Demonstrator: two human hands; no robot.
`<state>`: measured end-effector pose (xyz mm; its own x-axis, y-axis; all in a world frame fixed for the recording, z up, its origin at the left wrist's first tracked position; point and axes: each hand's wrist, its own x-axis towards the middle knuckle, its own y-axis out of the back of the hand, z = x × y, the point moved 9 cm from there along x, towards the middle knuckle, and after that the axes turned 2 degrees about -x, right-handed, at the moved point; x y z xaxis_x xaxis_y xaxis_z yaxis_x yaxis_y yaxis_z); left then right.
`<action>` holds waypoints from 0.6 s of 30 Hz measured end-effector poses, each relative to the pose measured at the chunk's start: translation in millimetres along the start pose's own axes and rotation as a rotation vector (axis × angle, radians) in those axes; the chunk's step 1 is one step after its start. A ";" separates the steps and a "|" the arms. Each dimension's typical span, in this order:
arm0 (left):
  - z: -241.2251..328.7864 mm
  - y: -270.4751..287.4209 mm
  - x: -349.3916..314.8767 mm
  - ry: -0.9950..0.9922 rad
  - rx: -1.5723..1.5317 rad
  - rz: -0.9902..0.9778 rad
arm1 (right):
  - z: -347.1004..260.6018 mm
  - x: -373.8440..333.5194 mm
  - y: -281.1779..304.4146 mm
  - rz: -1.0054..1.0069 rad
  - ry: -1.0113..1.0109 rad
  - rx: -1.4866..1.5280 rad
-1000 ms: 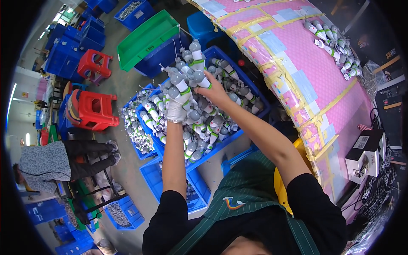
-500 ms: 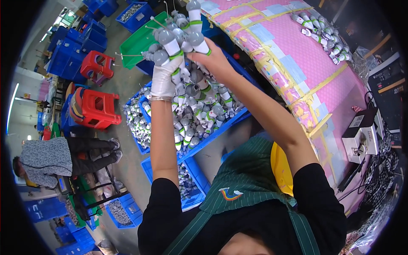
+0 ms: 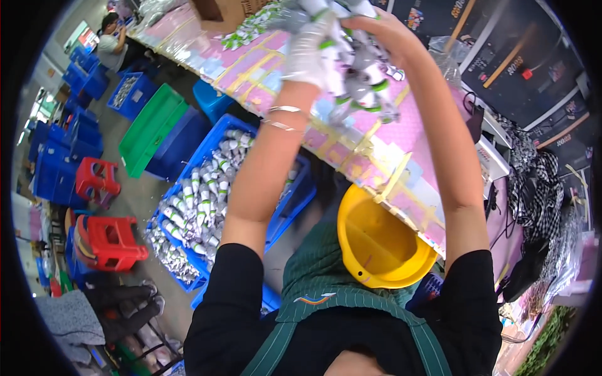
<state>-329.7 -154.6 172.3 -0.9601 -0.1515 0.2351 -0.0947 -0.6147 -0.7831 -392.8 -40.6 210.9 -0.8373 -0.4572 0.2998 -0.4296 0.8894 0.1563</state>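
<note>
Hands [image 3: 310,55] [image 3: 394,36], outstretched, clasp white-and-green pieces [image 3: 362,88] above the pink table [image 3: 424,133].

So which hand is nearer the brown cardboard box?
Left. The gloved left hand is to the right of the brown cardboard box; the right hand is farther right, across the grey-and-white pieces.

Count shows the wearer's two hands [image 3: 308,57], one green apron [image 3: 316,272], one yellow tub [image 3: 382,235] and one brown cardboard box [image 3: 219,14].
</note>
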 end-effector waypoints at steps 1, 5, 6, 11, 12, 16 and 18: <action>-31.7 -0.4 9.8 0.057 -0.076 0.039 | 1.7 -15.2 14.4 -0.045 -0.181 -0.107; -207.1 9.0 54.4 0.452 -0.251 -0.072 | 82.7 -16.4 116.8 -0.037 -0.264 -0.461; -204.9 -20.2 21.2 0.380 0.024 0.118 | 96.0 -41.7 172.1 0.098 -0.409 -0.828; -210.3 51.2 68.5 0.045 0.721 0.470 | 127.3 -19.9 181.9 0.287 -0.278 -1.487; -202.0 44.9 64.2 0.112 0.871 0.353 | 108.0 -27.7 163.9 0.317 -0.300 -1.541; -64.7 39.8 -41.0 -0.250 0.882 0.032 | 35.2 -49.0 39.6 0.261 0.563 -1.254; 11.4 96.6 -124.3 -0.318 1.065 0.206 | 28.5 -85.9 -72.3 0.090 0.384 -0.899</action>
<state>-216.5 -203.9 74.0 -0.8064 -0.4227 0.4135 0.4761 -0.8789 0.0302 -299.4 -65.6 147.1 -0.6193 -0.4989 0.6062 0.1813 0.6604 0.7287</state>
